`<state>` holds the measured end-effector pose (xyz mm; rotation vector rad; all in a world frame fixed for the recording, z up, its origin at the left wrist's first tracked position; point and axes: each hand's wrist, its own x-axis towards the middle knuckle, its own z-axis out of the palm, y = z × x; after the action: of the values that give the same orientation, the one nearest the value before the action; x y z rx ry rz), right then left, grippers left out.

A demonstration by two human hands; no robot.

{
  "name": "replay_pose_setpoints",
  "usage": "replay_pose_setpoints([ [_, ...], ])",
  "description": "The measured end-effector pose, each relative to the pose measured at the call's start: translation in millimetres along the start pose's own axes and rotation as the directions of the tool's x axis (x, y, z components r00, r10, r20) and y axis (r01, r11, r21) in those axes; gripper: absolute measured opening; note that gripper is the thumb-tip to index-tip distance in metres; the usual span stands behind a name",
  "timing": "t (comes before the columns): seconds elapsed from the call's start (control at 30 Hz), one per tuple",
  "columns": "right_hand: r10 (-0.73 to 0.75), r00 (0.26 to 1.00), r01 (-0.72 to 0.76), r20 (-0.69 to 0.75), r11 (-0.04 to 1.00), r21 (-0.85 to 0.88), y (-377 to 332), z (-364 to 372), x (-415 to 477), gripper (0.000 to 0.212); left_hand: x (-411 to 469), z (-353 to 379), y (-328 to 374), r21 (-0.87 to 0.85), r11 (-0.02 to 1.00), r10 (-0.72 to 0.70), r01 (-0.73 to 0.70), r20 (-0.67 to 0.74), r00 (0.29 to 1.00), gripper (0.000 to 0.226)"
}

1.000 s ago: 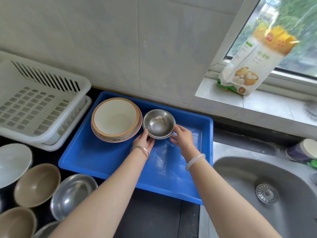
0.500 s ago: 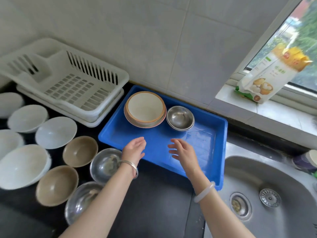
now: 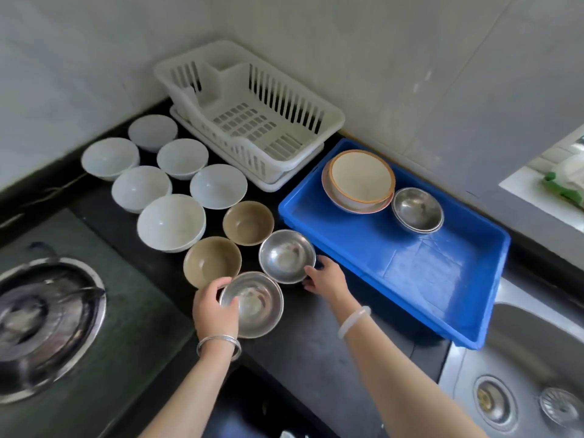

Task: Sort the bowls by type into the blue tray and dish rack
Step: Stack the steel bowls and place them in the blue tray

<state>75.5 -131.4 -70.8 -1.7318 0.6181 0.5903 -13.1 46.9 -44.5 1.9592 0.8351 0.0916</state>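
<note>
head view: hands (image 3: 215,311) now on counter bowls (image 3: 252,303)

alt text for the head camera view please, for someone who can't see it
A person's left hand and right hand each grasp a steel bowl on a dark counter. Beside them sit two tan bowls, six white bowls, an empty dish rack and a blue tray holding stacked bowls.

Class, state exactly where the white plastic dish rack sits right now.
In the head view, the white plastic dish rack stands against the tiled wall, between the white bowls and the blue tray.
</note>
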Motion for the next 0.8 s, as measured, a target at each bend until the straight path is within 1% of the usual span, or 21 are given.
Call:
replay_pose_setpoints([
  [0.07,-0.021,0.999,0.023,-0.036,0.998,0.053,-4.4,4.7,-1.6,0.024,-1.3,-4.2,-11.7,-0.018,0.997,-0.076,0.076,-0.023,0.997,0.036],
  [0.1,-0.04,0.997,0.044,-0.06,0.996,0.071,-5.7,5.8,-3.9,0.018,-1.9,-5.3,-16.6,-0.055,0.991,-0.122,0.121,-0.026,0.992,0.037],
  [0.17,-0.075,0.992,0.084,-0.099,0.993,0.088,-6.7,6.1,-10.2,0.021,-2.7,-6.1,-24.3,-0.145,0.968,-0.209,0.204,-0.019,0.978,0.038],
  [0.23,-0.111,0.986,0.119,-0.125,0.991,0.06,-7.2,3.8,-18.9,0.021,-1.9,-6.1,-30.8,-0.198,0.946,-0.263,0.258,0.0,0.965,0.036],
  [0.33,-0.158,0.976,0.163,-0.15,0.986,0.024,-9.6,-2.7,-32.6,0.025,1.7,-6.1,-38.6,-0.189,0.942,-0.273,0.276,0.041,0.961,0.027],
  [0.4,-0.173,0.977,0.179,-0.124,0.983,0.041,-12.3,-6.3,-40.9,0.024,4.3,-5.7,-41.6,-0.208,0.935,-0.275,0.286,0.082,0.958,0.026],
  [0.47,-0.169,0.984,0.171,-0.061,0.985,0.028,-12.5,-5.5,-48.9,0.018,6.9,-5.0,-44.5,-0.236,0.919,-0.291,0.316,0.132,0.947,0.025],
  [0.57,-0.162,0.987,0.158,-0.019,0.98,-0.118,-5.6,3.8,-56.8,0.006,7.4,-3.7,-45.5,-0.324,0.858,-0.348,0.399,0.204,0.915,0.016],
  [0.7,-0.198,0.98,0.178,-0.023,0.923,-0.34,4.7,19.1,-60.7,0.011,4.6,-1.8,-38.7,-0.494,0.694,-0.447,0.523,0.274,0.852,0.02],
  [0.73,-0.197,0.98,0.177,-0.015,0.91,-0.376,6.4,22.7,-61.0,0.011,3.8,-2.3,-37.5,-0.505,0.676,-0.454,0.537,0.289,0.843,0.02],
  [0.8,-0.192,0.981,0.17,-0.006,0.885,-0.434,9.0,28.3,-60.4,0.003,2.5,-3.8,-36.7,-0.5,0.675,-0.447,0.542,0.307,0.84,0.019],
])
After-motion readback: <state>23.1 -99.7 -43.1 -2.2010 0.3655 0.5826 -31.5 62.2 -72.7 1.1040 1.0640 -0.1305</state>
